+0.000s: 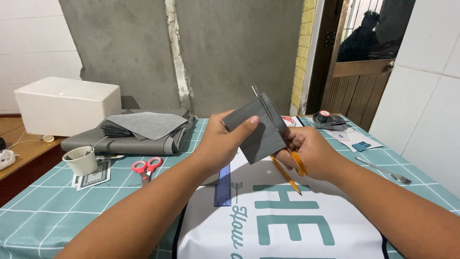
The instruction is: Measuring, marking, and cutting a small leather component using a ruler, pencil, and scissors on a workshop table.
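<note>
The folded fabric piece (256, 129) is dark grey. The scissors (287, 153) cutting it have orange handles; another pair of scissors (146, 168) at nine o'clock has red handles. The worktop (43, 211) cloth is teal with a white grid, the ruler (223, 184) blue.

Grey concrete wall (230, 48), white tiles (426, 72), wooden door (354, 91)

Both hands (220, 141) (309, 148) raised, fingers gripping.
</note>
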